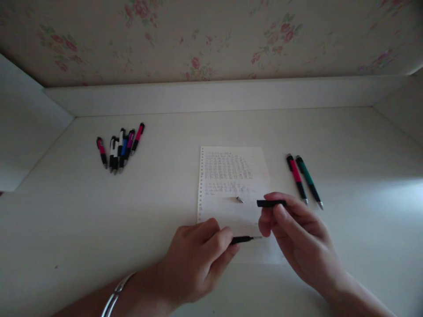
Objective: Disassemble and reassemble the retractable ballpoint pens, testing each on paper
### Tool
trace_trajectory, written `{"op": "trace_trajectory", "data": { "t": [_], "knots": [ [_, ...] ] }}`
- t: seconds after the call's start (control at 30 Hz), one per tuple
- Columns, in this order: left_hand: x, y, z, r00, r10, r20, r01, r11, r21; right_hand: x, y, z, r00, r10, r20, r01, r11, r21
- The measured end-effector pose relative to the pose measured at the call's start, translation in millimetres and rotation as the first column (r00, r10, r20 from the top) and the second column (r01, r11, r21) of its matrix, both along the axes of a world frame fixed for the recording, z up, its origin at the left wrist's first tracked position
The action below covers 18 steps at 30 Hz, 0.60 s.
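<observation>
Left grip (198,255) closed around pen body (240,240), tip (257,237) rightward, right grip (306,242) closed on black sleeve (268,203) at fingertips

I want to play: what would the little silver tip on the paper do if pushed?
The silver tip would probably roll, since it looks round and lies on its side. Its metallic shine suggests it's stiff, and being so small, it's likely light.
</observation>
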State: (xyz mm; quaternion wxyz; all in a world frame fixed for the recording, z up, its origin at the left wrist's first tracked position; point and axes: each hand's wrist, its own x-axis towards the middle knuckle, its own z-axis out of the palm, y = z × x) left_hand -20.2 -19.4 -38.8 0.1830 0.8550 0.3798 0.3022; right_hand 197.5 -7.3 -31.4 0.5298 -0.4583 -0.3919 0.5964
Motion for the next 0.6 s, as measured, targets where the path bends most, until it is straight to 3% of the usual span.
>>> {"op": "trace_trajectory", "data": {
  "t": [0.17, 0.37, 0.6],
  "knots": [
    [-1.0, -0.6, 1.3, 1.0, 0.022, 0.014, -0.021, 0.999, -0.045, 0.6, -1.7, 0.0, 1.0, -0.019, 0.018, 0.018, 0.999, 0.036],
    [0.4, -1.0, -0.2, 1.0, 0.02, 0.004, -0.02, 1.0, 0.018, 0.6, -4.0, 3.2, 0.997, 0.047, -0.064, -0.043, 0.997, 0.059],
    [-0.3, -1.0, 1.5, 0.998, 0.066, 0.02, -0.065, 0.997, -0.032, 4.5, -7.4, -4.6, 0.997, 0.075, -0.008, -0.074, 0.996, 0.047]
  ]
}}
